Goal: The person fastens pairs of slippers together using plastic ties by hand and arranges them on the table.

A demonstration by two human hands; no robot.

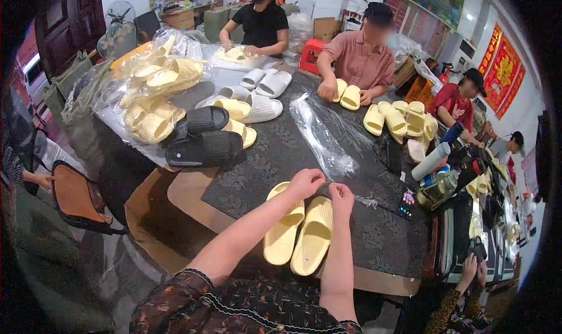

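The left hand (307,185) and right hand (342,200) pinch their fingertips close together; anything held is too small to tell. Just nearer than the fingers, the pale-yellow ribbed slides (312,249) look unbagged; bagging, done on the slides (170,73) far left beyond them, seems left.

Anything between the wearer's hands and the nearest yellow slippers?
Nothing visible: the left hand and right hand are at the toe ends of the yellow slippers. The clear plastic lies beyond them. Whether the hands pinch something thin is unclear.
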